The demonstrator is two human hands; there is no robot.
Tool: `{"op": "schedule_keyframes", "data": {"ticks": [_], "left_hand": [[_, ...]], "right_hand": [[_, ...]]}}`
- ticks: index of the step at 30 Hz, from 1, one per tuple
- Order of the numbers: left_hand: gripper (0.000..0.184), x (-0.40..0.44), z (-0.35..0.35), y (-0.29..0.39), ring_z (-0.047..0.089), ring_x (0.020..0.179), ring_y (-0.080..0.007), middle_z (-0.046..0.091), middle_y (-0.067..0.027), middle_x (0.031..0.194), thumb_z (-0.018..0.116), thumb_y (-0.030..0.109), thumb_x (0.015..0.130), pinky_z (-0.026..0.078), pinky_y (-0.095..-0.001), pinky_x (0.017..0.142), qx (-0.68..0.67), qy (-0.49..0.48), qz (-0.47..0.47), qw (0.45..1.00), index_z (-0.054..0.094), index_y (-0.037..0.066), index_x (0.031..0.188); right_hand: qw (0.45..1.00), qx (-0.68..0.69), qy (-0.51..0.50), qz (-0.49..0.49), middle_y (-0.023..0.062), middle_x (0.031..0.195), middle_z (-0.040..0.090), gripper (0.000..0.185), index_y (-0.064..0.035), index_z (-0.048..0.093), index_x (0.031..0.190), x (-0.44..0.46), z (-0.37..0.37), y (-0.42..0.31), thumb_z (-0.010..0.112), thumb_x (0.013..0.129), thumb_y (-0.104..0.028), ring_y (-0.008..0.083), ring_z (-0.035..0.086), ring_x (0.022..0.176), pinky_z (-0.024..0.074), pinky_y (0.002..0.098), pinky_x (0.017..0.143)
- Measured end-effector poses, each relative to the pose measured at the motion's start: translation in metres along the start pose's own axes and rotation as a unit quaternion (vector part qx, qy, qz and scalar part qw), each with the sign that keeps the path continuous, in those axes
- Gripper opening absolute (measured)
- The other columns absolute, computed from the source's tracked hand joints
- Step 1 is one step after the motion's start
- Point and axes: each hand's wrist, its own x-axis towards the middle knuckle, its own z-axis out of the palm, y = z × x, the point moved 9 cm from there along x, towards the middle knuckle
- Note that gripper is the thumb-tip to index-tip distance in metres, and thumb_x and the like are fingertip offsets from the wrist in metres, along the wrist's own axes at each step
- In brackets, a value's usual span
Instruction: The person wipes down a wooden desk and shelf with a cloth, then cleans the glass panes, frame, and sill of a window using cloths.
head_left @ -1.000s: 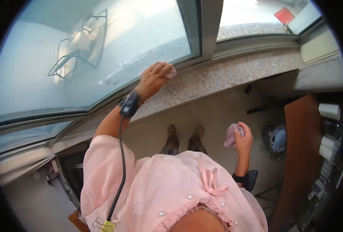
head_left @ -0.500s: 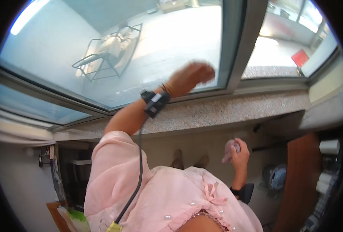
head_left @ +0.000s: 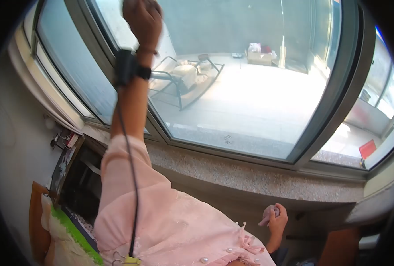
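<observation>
My left hand [head_left: 143, 21] is raised high at the top left, in front of the window glass [head_left: 232, 102] near its upright frame. Its fingers look curled in, and whatever they may hold is hidden. A black device with a cable is strapped to that wrist. Low on the right, below the sill, my right hand [head_left: 278, 221] is closed around a crumpled greyish-mauve cloth [head_left: 268, 216]. The glass shows a few dark marks near its lower edge.
A speckled stone sill [head_left: 223, 170] runs under the metal window frame [head_left: 294, 166]. Beyond the glass are a metal-framed chair [head_left: 183, 80], a box [head_left: 260, 56] and a red object [head_left: 367, 149]. A dark cabinet [head_left: 81, 177] and a green-edged cloth [head_left: 70, 230] are at the left.
My left hand has gone from the lower middle of the glass up to the upper left. The view has turned and tilted up. My right hand still holds the cloth.
</observation>
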Motion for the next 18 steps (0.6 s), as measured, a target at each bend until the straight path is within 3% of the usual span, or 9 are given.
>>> {"op": "schedule_keyframes", "data": {"ticks": [1,2,3,4,5,8,14,16,18], "left_hand": [[0.009,-0.039,-0.009,0.018,0.049,0.069,-0.0267,0.052,-0.01,0.068,0.044,0.005,0.074,0.04,-0.0376,0.063,-0.019,0.098,0.071,0.992,0.052,0.002,0.072],[0.011,-0.058,-0.025,0.05,0.047,0.068,-0.0309,0.051,-0.0124,0.07,0.038,0.001,0.076,0.037,-0.0398,0.071,-0.173,0.007,0.066,0.983,0.048,0.002,0.072],[0.011,-0.097,-0.024,0.063,0.05,0.074,-0.0259,0.052,-0.0094,0.073,0.04,0.005,0.077,0.04,-0.0355,0.073,-0.256,-0.149,-0.015,0.955,0.049,0.003,0.072],[0.008,-0.153,-0.023,0.074,0.051,0.079,-0.0205,0.053,-0.0051,0.076,0.047,0.01,0.078,0.042,-0.0315,0.075,-0.286,-0.223,-0.042,0.931,0.051,0.006,0.074],[0.007,-0.185,-0.029,0.093,0.05,0.084,-0.0187,0.052,-0.0042,0.084,0.052,0.011,0.077,0.043,-0.0322,0.078,-0.256,-0.302,0.078,0.915,0.054,0.008,0.083],[0.032,-0.209,-0.042,0.048,0.045,0.1,-0.0246,0.048,-0.0057,0.103,0.055,0.009,0.073,0.04,-0.0366,0.087,-0.252,-0.336,0.064,0.905,0.048,0.014,0.105],[0.029,-0.08,-0.121,-0.177,0.051,0.094,-0.0254,0.048,-0.0121,0.106,0.044,0.001,0.076,0.043,-0.036,0.08,-0.037,0.01,0.009,0.999,0.051,0.003,0.104],[0.031,-0.06,-0.127,-0.243,0.052,0.09,-0.0257,0.053,-0.0105,0.091,0.045,0.0,0.07,0.048,-0.0354,0.067,-0.115,0.032,-0.123,0.985,0.05,0.002,0.101],[0.036,-0.051,-0.097,-0.265,0.053,0.084,-0.0163,0.049,-0.0117,0.103,0.038,-0.008,0.07,0.047,-0.0244,0.062,-0.425,0.002,-0.214,0.88,0.047,-0.002,0.105]], "right_hand": [[1.0,0.005,-0.003,-0.001,0.0131,0.087,0.057,0.025,0.0007,0.055,0.092,0.003,0.009,-0.002,0.056,0.068,-0.007,0.0224,0.056,0.08,0.0428,0.0304,0.074],[1.0,0.009,-0.01,0.0,0.0131,0.086,0.058,0.025,0.0006,0.055,0.092,0.003,0.019,-0.004,0.056,0.068,-0.007,0.0227,0.056,0.08,0.0428,0.0306,0.074],[1.0,-0.002,-0.025,-0.011,0.0142,0.079,0.057,0.022,0.0019,0.055,0.09,0.0,0.029,-0.013,0.055,0.069,-0.007,0.026,0.056,0.072,0.0445,0.0319,0.068],[0.989,0.035,-0.106,0.094,0.0138,0.075,0.057,0.021,0.0019,0.055,0.09,-0.009,0.046,-0.004,0.054,0.071,-0.008,0.0246,0.057,0.068,0.0449,0.0319,0.063],[0.959,0.069,-0.187,0.199,0.0134,0.071,0.058,0.02,0.0018,0.056,0.09,-0.025,0.064,0.007,0.053,0.073,-0.009,0.0232,0.057,0.064,0.0453,0.0319,0.059],[0.942,0.083,-0.226,0.233,0.0135,0.072,0.058,0.021,0.0013,0.056,0.092,-0.078,0.092,0.048,0.052,0.074,-0.009,0.0218,0.057,0.063,0.0453,0.0313,0.058],[0.908,0.072,-0.237,0.337,0.0136,0.075,0.059,0.022,0.0003,0.056,0.094,-0.13,0.177,0.114,0.05,0.075,-0.009,0.019,0.057,0.063,0.0453,0.0301,0.056],[0.904,0.07,-0.229,0.354,0.0136,0.076,0.06,0.023,0.0,0.056,0.095,-0.133,0.204,0.122,0.049,0.076,-0.009,0.0181,0.057,0.062,0.0453,0.0297,0.056],[0.901,0.071,-0.218,0.369,0.0136,0.077,0.06,0.023,-0.0003,0.056,0.096,-0.14,0.225,0.131,0.048,0.076,-0.01,0.0171,0.057,0.062,0.0453,0.0293,0.055]]}}
